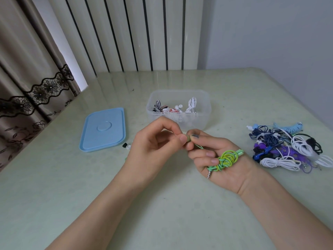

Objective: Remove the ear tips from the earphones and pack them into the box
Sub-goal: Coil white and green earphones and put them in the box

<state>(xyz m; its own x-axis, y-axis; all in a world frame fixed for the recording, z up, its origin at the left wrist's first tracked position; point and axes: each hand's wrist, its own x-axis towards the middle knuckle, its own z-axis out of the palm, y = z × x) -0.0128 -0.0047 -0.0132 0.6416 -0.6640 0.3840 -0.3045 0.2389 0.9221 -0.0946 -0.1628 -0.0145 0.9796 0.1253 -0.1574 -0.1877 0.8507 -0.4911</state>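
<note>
- The step in hand looks like pulling an ear tip off the green earphones (pixel 227 158): both hands meet at centre frame, just in front of the box (pixel 203 112).
- The left hand (pixel 155 141) pinches the small green earbud end (pixel 188 138) between thumb and forefinger, its other fingers curled in.
- The right hand (pixel 221 156) lies palm up; its thumb and forefinger grip the same earbud from the other side, while the remaining fingers curl over the coiled green cable resting in the palm.
- The coiled bundle's long axis runs from lower left to upper right across the palm, with the metal plug (pixel 209 175) pointing down and left past the fingers. A thin green lead runs up and left from the bundle to the pinched earbud.
- Whether the tip is already loose cannot be told; the fingers hide it.
- The next move probably calls for a firm hold by the right hand while the left twists and draws the soft tip away, then a short reach up the frame to drop the bundle in the box.
- The clear box stands open at upper centre and already holds several wound earphones; its blue lid (pixel 103 129) lies flat on the table (pixel 162 204) at left.
- A few loose ear tips (pixel 126 146) sit by the lid's lower right corner.
- A tangled pile of earphones (pixel 288 150) waits at right of the frame.
</note>
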